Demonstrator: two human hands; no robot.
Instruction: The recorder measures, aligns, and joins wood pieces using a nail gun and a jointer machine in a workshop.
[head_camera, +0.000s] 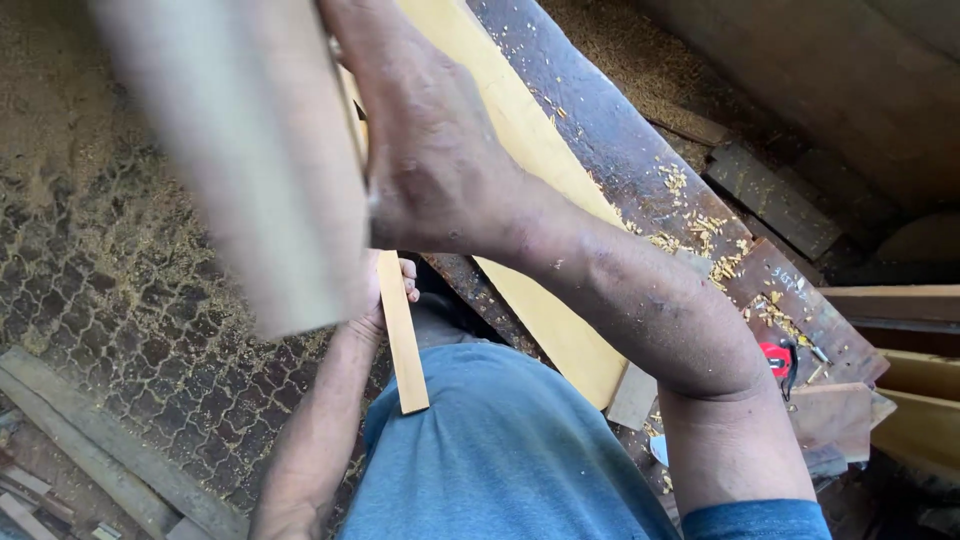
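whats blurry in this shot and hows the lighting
Head view: the pale board close to the lens is smeared by blur, its edges soft; the right hand gripping it is a little soft too. The thin wood strip in the left hand and the shavings on the dark plank are sharp. Daylight is even and soft, with deep shadow at top right.

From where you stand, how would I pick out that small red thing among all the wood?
Start at the long dark plank strewn with pale shavings, running from top centre toward the lower right. Follow it down to its lower end, just past the person's right forearm. There lies the small red and black tool, the only bright red thing among brown boards.
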